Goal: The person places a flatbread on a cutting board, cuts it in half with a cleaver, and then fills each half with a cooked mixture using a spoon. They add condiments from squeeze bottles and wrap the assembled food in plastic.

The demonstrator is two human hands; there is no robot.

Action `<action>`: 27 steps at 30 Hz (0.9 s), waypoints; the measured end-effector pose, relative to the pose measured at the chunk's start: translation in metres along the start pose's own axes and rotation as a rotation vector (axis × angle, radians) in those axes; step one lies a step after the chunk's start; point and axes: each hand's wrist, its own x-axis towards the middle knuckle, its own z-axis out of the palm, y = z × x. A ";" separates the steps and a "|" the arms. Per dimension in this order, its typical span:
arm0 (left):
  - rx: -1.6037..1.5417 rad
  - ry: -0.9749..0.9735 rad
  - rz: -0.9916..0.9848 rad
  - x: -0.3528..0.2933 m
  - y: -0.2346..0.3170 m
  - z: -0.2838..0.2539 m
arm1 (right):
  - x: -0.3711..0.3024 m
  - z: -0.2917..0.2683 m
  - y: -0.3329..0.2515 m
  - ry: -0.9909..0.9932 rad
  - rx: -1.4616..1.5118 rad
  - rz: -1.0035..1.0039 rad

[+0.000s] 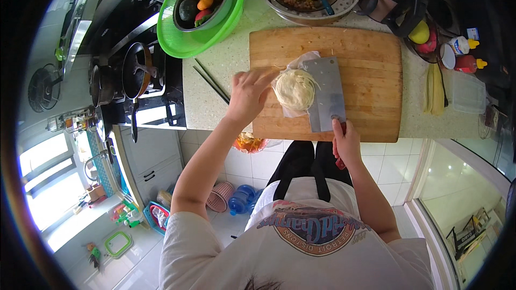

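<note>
My right hand (346, 142) is closed round the red handle of a wide cleaver (329, 96). The blade lies flat over the cutting board (371, 80), its edge against the right side of a pale, round mound of thin strands (295, 90). The mound looks like coiled noodles or shredded dough; its exact kind I cannot tell. Under it is a thin white sheet (303, 59), partly hidden by the blade. My left hand (250, 92) is at the mound's left side with fingers stretched toward it and nothing visible in them. Whether the fingertips touch it is unclear.
Dark chopsticks (212, 81) lie left of the board. Behind stand a green basket (166, 32) with a metal bowl of vegetables and a steel pan (279, 19) holding chopped food and a spatula. Right are bottles (466, 64) and a clear container (467, 94); left, a stove with a frying pan (137, 75).
</note>
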 end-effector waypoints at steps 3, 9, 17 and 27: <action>-0.225 -0.238 -0.024 -0.005 -0.010 0.017 | -0.002 0.000 -0.003 -0.019 0.024 0.007; -0.252 -0.418 -0.015 0.009 -0.007 0.028 | -0.002 -0.005 0.000 -0.003 0.085 0.039; -0.325 -0.424 -0.030 0.007 -0.012 0.038 | -0.002 0.008 -0.004 -0.007 0.137 0.018; -0.341 -0.367 -0.013 0.003 -0.009 0.045 | -0.015 0.028 -0.010 0.061 0.086 0.061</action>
